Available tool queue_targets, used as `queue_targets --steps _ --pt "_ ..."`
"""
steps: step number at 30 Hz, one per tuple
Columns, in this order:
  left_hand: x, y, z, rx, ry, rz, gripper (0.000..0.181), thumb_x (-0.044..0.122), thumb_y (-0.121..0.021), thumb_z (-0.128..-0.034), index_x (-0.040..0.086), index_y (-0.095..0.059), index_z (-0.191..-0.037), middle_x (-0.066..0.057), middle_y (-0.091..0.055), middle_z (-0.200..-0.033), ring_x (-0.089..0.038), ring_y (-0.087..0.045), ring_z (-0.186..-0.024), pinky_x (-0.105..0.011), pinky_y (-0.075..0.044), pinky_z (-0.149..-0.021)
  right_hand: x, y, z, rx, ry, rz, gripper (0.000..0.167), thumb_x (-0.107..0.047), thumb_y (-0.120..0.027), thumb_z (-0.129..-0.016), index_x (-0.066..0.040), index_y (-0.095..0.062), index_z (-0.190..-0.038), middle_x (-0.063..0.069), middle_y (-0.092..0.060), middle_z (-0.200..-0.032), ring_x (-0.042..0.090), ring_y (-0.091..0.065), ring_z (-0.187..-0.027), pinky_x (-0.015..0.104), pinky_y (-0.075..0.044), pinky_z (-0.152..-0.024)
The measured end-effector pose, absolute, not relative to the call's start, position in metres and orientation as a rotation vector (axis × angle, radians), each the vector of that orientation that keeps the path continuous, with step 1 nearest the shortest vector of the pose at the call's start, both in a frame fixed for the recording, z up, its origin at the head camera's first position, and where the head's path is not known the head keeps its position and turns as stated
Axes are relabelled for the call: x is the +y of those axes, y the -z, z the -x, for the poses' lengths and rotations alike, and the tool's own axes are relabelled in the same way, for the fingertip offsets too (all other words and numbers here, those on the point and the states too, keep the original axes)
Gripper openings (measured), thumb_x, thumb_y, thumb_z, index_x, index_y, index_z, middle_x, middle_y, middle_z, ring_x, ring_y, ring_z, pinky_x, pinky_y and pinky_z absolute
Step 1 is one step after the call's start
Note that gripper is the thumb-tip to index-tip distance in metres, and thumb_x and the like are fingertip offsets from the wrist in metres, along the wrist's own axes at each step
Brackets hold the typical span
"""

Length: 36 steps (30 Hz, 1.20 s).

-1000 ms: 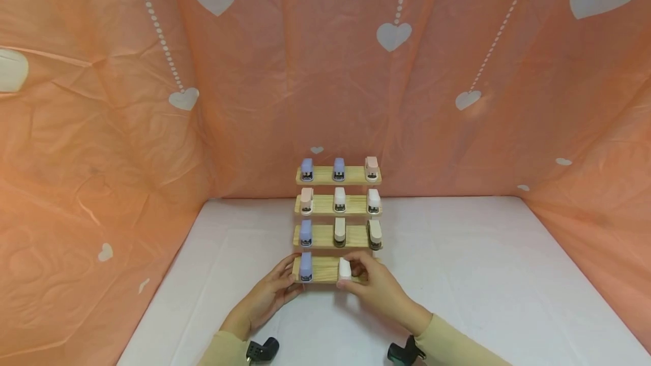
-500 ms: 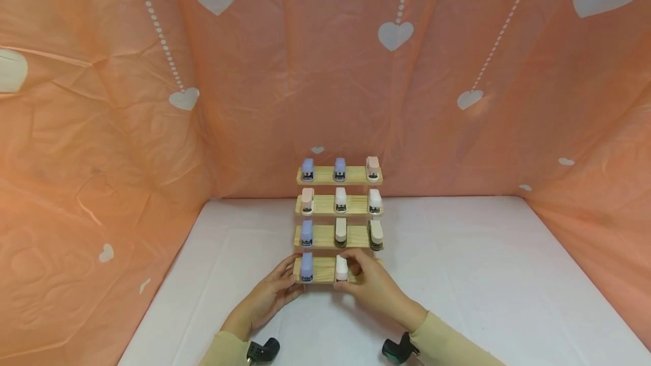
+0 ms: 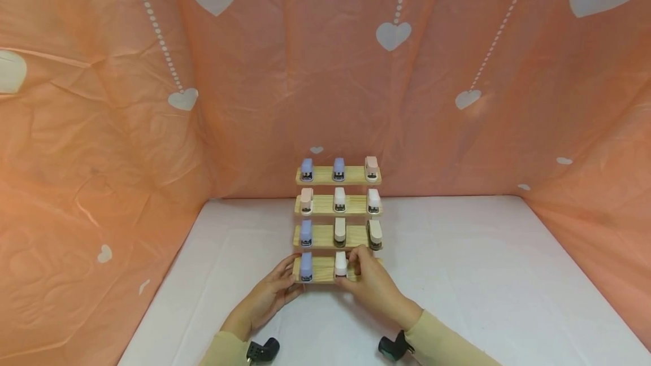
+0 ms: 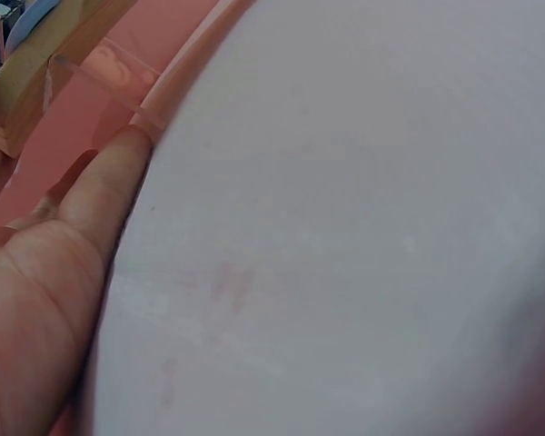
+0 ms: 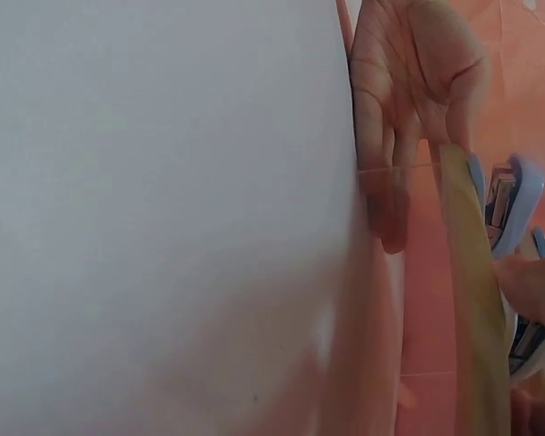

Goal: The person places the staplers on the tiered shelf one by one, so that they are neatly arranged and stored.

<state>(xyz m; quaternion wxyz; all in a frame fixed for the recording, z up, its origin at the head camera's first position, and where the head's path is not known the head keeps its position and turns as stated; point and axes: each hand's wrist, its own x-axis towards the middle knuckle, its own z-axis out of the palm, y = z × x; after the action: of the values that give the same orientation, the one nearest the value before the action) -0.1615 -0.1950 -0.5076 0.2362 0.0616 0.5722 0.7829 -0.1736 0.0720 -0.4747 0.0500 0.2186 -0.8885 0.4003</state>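
A small tiered rack with wooden shelves (image 3: 322, 270) stands on the table, bearing mini staplers. At the lowest shelf's left end my left hand (image 3: 269, 293) grips the wood, thumb in front and a finger behind; its other fingers reach below the board. On that same shelf, a white mini stapler (image 3: 341, 264) sits near the middle, pinched by my right hand (image 3: 377, 284) between thumb and index finger. Left of it is a purple mini stapler (image 3: 306, 267). In the right wrist view, the left hand (image 5: 418, 82) shows straight fingers under the wooden board (image 5: 472, 272).
Higher shelves carry more mini staplers: purple ones (image 3: 338, 169), pink ones (image 3: 372, 168), white ones (image 3: 373, 200) and beige ones (image 3: 375, 233). A white cloth (image 3: 458, 275) covers the table. Orange sheeting with white hearts (image 3: 346, 83) rises behind and at both sides.
The white stapler has shifted slightly left and straightened on the lowest shelf, with my right hand moving along with it. My left hand has stayed at the shelf's end.
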Motion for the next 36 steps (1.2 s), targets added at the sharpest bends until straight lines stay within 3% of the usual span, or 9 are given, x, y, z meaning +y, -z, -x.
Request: queue_targets --steps 21,36 --pt "-0.196 0.5069 0.1607 1.524 -2.168 -0.14 0.066 0.013 -0.047 -0.101 0.013 -0.01 -0.156 -0.025 -0.008 -0.157 -0.032 -0.026 -0.138 -0.045 -0.027 -0.114 0.0731 0.4784 0.1754 -2.713 -1.239 -0.653 0.048 -0.034 -0.081 -0.078 -0.015 -0.041 -0.096 -0.001 -0.047 -0.077 0.01 -0.043 -0.067 0.023 -0.038 -0.056" --pt "-0.1939 0.5034 0.1625 1.552 -2.143 -0.143 0.07 0.015 -0.049 -0.0998 0.012 -0.007 -0.155 -0.025 -0.006 -0.157 -0.031 -0.03 -0.137 -0.045 -0.028 -0.113 0.0732 0.4791 0.1755 -2.678 -1.254 -0.667 0.048 -0.031 -0.082 -0.078 -0.014 -0.04 -0.094 -0.003 -0.045 -0.077 0.009 -0.043 -0.069 0.022 -0.039 -0.057"
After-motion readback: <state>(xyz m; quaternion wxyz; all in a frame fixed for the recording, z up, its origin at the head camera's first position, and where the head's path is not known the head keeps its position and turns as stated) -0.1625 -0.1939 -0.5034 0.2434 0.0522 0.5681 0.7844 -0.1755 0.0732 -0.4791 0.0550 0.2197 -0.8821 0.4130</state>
